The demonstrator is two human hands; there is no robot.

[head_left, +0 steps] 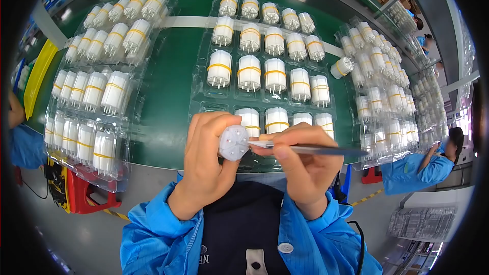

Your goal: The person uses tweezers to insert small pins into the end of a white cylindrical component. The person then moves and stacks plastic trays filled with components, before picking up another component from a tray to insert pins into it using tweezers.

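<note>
The near row of white parts [277, 120] on the bench [165, 97] is partly hidden by both hands. A pronged piece [234, 143] is clasped in the left hand [206, 155]; tweezers [310, 149], their tips hard to make out against it, are pinched in the right hand [305, 160].

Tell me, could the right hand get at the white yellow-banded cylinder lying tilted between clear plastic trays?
Probably: nothing seems to block that cylinder, but the right hand holds a slim pointed metal tool.
</note>
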